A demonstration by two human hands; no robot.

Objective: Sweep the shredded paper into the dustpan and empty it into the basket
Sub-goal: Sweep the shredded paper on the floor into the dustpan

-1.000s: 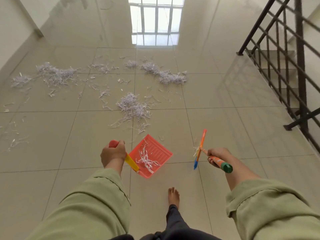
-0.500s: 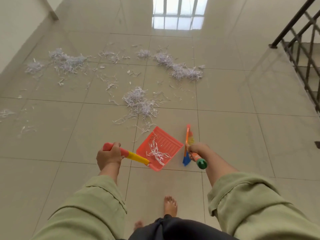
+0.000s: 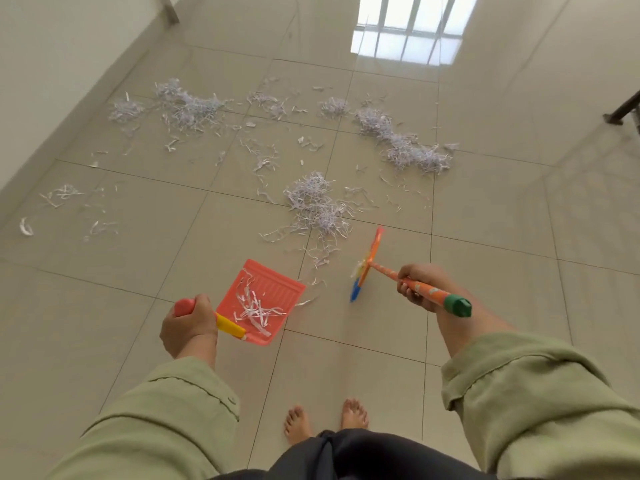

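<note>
My left hand (image 3: 188,325) grips the red and yellow handle of a small orange dustpan (image 3: 277,289), which holds a few white paper strips. My right hand (image 3: 419,285) grips the orange handle of a small toy broom (image 3: 367,268) with a green end cap; its head is lifted beside the dustpan's right side. Shredded paper lies on the tiled floor: one pile (image 3: 315,206) just ahead of the dustpan, a second pile (image 3: 401,143) farther right, a third pile (image 3: 187,105) far left. No basket is in view.
A wall (image 3: 45,81) runs along the left edge. A dark stair railing (image 3: 623,110) shows at the far right. My bare feet (image 3: 325,419) stand on the tiles behind the dustpan. Loose strips (image 3: 62,194) are scattered at the left.
The view has swung left and down, so the railing has almost left the frame. My right hand moved the broom away to the right of the dustpan and lifted its head.
</note>
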